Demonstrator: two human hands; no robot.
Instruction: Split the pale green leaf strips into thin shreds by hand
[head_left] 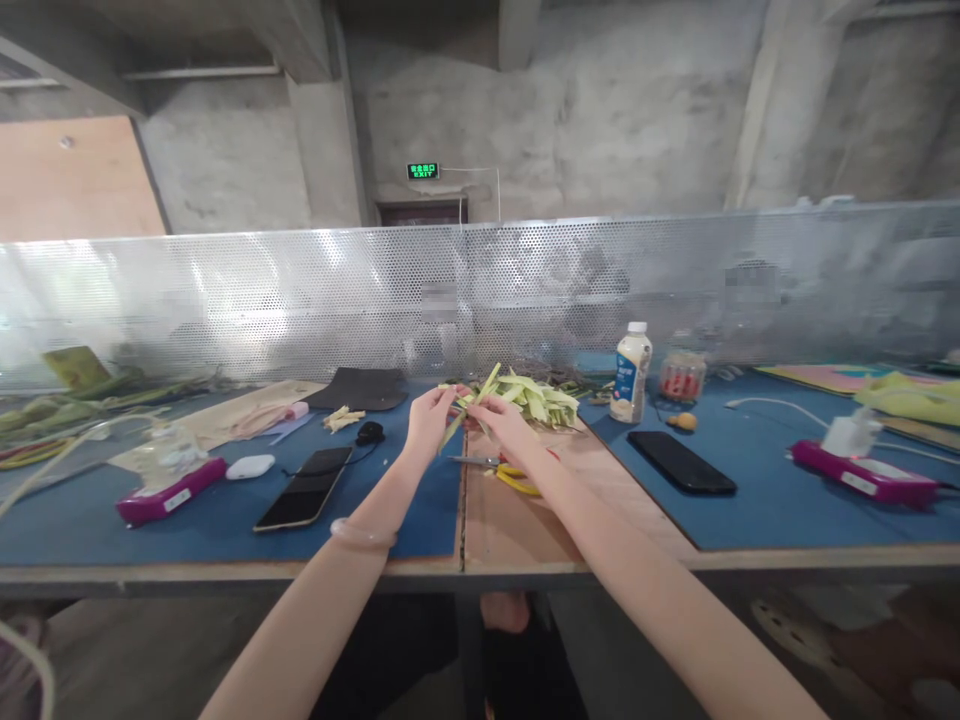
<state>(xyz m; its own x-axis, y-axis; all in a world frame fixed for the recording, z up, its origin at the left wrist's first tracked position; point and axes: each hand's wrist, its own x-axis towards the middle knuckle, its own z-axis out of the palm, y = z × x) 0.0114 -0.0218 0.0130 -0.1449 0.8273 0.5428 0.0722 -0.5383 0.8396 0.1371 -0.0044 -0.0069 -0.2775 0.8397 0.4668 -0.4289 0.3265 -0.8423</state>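
Observation:
Both of my hands meet above the middle of the bench, fingers closed on thin green leaf strips (491, 378). My left hand (431, 418) pinches the strips from the left, and a bangle circles that wrist. From the right, my right hand (504, 420) grips the same strips close to the left fingertips. Just behind them lies a pile of pale green leaf pieces (544, 398). Under my right hand and forearm are scissors with yellow handles (519, 480), partly hidden, their blades pointing left.
Phones lie left (306, 488) and right (681, 462). A white-capped bottle (631, 372) stands near a jar (682, 377). Purple power strips sit at far left (172, 492) and far right (862, 474). A perforated metal screen (315, 300) runs along the bench's back.

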